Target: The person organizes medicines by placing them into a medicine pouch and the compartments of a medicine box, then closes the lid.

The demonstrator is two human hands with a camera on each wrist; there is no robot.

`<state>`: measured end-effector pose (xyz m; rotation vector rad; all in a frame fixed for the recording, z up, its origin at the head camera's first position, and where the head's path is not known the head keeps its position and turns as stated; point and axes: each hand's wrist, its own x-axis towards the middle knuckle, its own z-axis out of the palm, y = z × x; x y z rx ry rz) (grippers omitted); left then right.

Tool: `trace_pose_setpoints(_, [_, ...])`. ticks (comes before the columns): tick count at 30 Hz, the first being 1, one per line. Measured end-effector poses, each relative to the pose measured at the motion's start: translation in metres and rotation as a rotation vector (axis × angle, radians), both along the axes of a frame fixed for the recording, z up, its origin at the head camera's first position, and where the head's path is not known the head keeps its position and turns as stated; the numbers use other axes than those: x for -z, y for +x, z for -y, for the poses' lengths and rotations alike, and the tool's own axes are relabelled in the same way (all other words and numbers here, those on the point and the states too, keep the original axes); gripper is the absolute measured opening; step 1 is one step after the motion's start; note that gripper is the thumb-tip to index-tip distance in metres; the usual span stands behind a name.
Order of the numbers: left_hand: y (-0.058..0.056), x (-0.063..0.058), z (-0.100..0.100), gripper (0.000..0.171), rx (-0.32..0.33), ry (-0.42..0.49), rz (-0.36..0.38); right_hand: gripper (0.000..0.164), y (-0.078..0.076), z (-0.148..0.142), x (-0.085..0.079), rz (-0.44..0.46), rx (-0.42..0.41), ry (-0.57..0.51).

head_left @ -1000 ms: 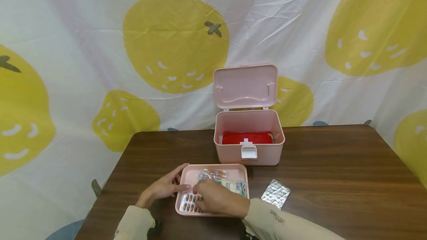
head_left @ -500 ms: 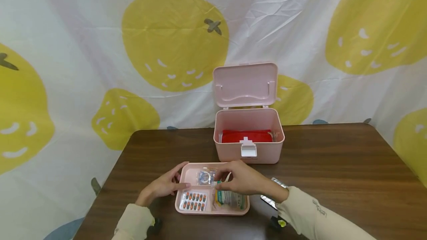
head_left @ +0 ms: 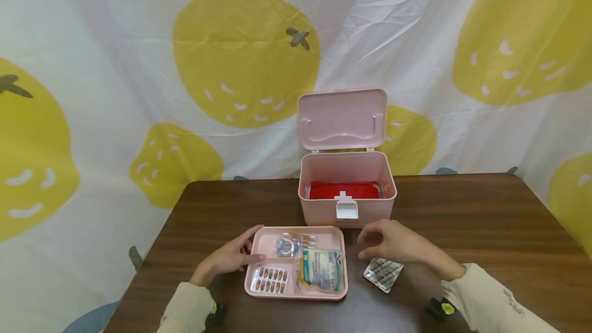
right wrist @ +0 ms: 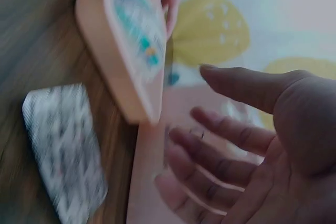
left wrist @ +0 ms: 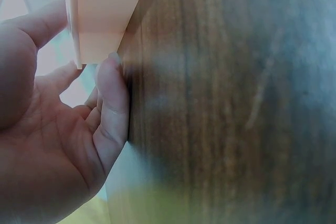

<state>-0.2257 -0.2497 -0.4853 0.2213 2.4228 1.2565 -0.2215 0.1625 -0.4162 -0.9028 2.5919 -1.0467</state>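
Observation:
A shallow pink tray (head_left: pixel 273 296) lies on the table. My left hand (head_left: pixel 229 257) grips its left end, with the thumb over the rim and fingers along the outer wall; the left wrist view shows the fingers (left wrist: pixel 113 98) curled by the tray's corner. Inside are a blister pack of orange and dark capsules (head_left: pixel 270 280), a green and white packet (head_left: pixel 322 270), a small clear bag (head_left: pixel 287 246) and several cotton swabs (head_left: pixel 302 238). My right hand (head_left: pixel 398 242) hovers, holding nothing and fingers loosely bent, just above a silver blister pack (head_left: pixel 383 274) lying face down.
Behind the tray stands a pink first-aid box (head_left: pixel 319 212) with its lid (head_left: pixel 342 119) raised and a white latch (head_left: pixel 346 207) in front. A red pouch (head_left: pixel 342 190) lies in it. A curtain with yellow fruit (head_left: pixel 250 60) hangs behind the table (head_left: pixel 481 230).
My right hand has moved from over the tray's capsules, across the packet, to the right of the tray. The tray's contents are now uncovered. My left hand has stayed on the tray.

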Motion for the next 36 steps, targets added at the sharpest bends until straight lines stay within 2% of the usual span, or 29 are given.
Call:
trace_pose_setpoints(4, [0.000,0.000,0.000,0.082,0.001,0.002,-0.002,0.034,-0.004,-0.018,0.012,0.073,0.117,0.096])
trace_pose_setpoints(7, [0.000,0.000,-0.001,0.082,0.004,0.002,0.000,0.039,-0.005,-0.027,0.021,0.108,0.166,0.137])
trace_pose_setpoints(12, [0.001,0.001,0.000,0.083,0.010,0.005,-0.004,0.044,-0.006,-0.036,0.034,0.092,0.213,0.138])
trace_pose_setpoints(16, [0.001,0.001,0.000,0.082,0.013,0.002,-0.009,0.046,-0.006,-0.040,0.040,0.122,0.252,0.136])
trace_pose_setpoints(21, [0.001,0.000,0.001,0.083,0.014,0.001,-0.011,0.042,-0.005,-0.040,0.047,0.160,0.279,0.122])
trace_pose_setpoints(28, [0.000,0.001,0.001,0.083,0.019,0.005,-0.010,0.038,-0.003,-0.037,0.051,0.149,0.299,0.130])
trace_pose_setpoints(36, [0.000,0.001,0.000,0.083,-0.009,-0.014,-0.001,0.027,-0.004,-0.040,0.051,0.226,0.229,0.079])
